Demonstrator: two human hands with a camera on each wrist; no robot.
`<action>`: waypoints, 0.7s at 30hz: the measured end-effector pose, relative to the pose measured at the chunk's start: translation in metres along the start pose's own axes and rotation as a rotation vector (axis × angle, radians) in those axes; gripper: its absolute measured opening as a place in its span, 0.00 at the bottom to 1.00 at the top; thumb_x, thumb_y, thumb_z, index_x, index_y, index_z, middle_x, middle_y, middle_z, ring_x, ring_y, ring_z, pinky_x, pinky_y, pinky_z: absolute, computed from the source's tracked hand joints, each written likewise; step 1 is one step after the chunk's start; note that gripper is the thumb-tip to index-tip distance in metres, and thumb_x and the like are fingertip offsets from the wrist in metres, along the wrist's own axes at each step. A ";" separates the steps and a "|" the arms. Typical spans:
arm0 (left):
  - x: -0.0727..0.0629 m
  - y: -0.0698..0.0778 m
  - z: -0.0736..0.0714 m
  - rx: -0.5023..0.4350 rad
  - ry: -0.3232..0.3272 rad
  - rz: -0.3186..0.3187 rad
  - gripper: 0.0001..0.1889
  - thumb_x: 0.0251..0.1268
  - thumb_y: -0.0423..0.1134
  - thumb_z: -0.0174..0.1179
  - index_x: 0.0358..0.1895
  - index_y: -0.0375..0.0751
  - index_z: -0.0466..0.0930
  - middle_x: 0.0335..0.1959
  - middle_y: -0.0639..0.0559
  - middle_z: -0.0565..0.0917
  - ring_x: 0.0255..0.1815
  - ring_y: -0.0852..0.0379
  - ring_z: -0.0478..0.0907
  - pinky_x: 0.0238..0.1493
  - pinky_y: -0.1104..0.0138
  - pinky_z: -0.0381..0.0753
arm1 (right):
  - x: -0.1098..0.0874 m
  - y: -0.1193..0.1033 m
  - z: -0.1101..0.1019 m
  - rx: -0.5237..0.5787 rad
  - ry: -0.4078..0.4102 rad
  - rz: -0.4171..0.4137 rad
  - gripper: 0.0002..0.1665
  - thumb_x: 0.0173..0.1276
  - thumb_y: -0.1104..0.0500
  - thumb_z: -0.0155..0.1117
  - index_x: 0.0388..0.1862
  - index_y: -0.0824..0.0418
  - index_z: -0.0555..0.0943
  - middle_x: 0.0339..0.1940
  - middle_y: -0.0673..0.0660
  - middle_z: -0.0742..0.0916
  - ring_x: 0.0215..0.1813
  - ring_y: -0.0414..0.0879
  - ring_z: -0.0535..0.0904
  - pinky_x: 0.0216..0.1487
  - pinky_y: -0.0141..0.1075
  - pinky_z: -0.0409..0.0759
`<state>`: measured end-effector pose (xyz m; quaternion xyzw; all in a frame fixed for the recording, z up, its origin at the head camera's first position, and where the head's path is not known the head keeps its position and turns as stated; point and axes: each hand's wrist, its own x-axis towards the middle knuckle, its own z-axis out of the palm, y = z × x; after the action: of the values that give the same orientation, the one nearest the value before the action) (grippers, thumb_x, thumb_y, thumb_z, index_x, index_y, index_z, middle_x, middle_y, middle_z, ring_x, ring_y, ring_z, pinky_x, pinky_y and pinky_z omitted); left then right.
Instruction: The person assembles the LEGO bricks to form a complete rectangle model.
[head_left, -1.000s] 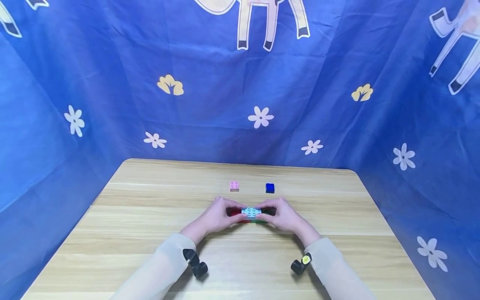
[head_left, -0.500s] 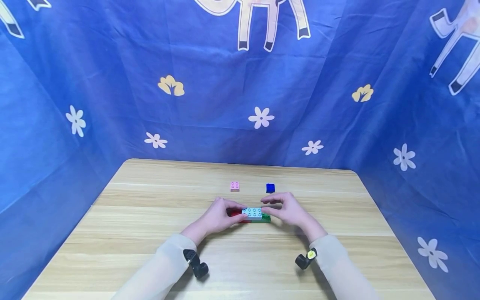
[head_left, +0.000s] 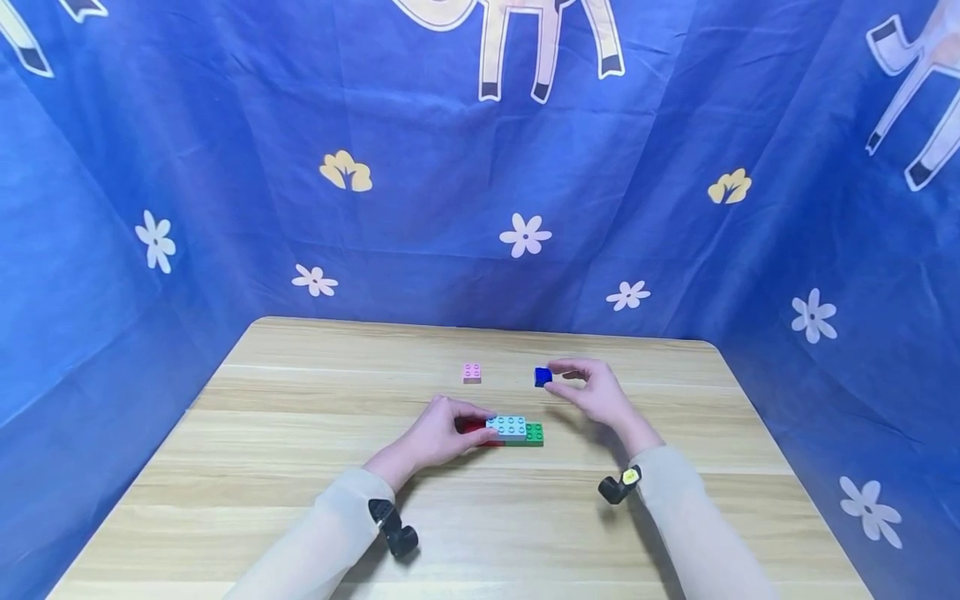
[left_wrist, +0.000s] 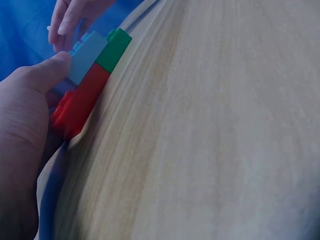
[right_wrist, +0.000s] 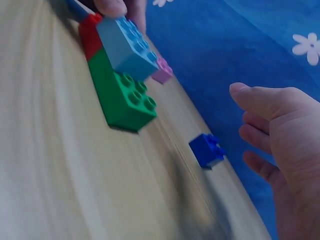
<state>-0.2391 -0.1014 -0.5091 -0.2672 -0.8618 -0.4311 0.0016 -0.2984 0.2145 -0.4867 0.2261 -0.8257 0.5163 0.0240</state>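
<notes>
A light blue building brick (head_left: 512,428) sits on top of a red brick (left_wrist: 89,97) and a green brick (head_left: 535,434), bridging the two end to end. My left hand (head_left: 437,433) holds the light blue brick near its left end, thumb on the near side and fingers on the far side. Farther back on the table lies a small dark blue brick (head_left: 542,378). Just right of it hovers my right hand (head_left: 597,395), thumb and fingers parted. In the right wrist view, a gap shows between that hand and the dark blue brick (right_wrist: 206,150).
A small pink brick (head_left: 472,373) lies left of the dark blue one, toward the back of the wooden table (head_left: 300,533). Blue patterned cloth (head_left: 420,200) hangs behind the table and along both sides. Each wrist carries a small black camera.
My right hand has let go of the light blue brick and moved back and right, beside the dark blue brick. The left hand has kept its hold.
</notes>
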 end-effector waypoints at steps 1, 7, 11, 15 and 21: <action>0.000 0.000 0.000 -0.005 0.000 -0.001 0.18 0.65 0.53 0.76 0.54 0.51 0.93 0.45 0.62 0.91 0.45 0.66 0.85 0.47 0.66 0.84 | 0.002 0.002 -0.001 -0.004 0.000 0.010 0.26 0.65 0.60 0.81 0.60 0.69 0.86 0.57 0.64 0.89 0.60 0.63 0.84 0.66 0.56 0.78; -0.001 0.001 -0.001 0.014 -0.001 -0.016 0.18 0.66 0.54 0.76 0.54 0.50 0.93 0.45 0.63 0.91 0.46 0.66 0.85 0.48 0.66 0.84 | 0.014 0.014 -0.004 -0.026 -0.014 0.069 0.30 0.66 0.58 0.81 0.63 0.71 0.83 0.61 0.65 0.87 0.61 0.63 0.84 0.66 0.52 0.79; 0.000 0.003 -0.002 0.012 -0.008 -0.026 0.19 0.65 0.54 0.76 0.54 0.51 0.92 0.45 0.63 0.91 0.46 0.67 0.85 0.49 0.66 0.84 | 0.018 0.021 -0.004 -0.014 -0.021 0.118 0.32 0.65 0.59 0.81 0.64 0.71 0.82 0.61 0.65 0.87 0.60 0.61 0.85 0.66 0.49 0.80; -0.001 0.005 -0.002 -0.005 -0.016 -0.030 0.19 0.65 0.54 0.76 0.54 0.51 0.92 0.45 0.63 0.91 0.46 0.66 0.86 0.50 0.66 0.84 | 0.020 0.029 -0.002 -0.010 -0.040 0.133 0.33 0.64 0.60 0.81 0.64 0.72 0.81 0.61 0.66 0.87 0.61 0.59 0.85 0.68 0.49 0.78; -0.001 0.003 -0.001 -0.019 -0.018 -0.040 0.19 0.65 0.54 0.76 0.54 0.52 0.93 0.45 0.64 0.91 0.46 0.67 0.85 0.50 0.67 0.84 | 0.024 0.037 0.004 -0.042 -0.052 0.106 0.32 0.63 0.60 0.83 0.63 0.73 0.83 0.57 0.65 0.89 0.59 0.59 0.85 0.67 0.51 0.78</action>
<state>-0.2368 -0.1011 -0.5064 -0.2538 -0.8628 -0.4368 -0.0171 -0.3337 0.2166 -0.5134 0.1950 -0.8474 0.4934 -0.0200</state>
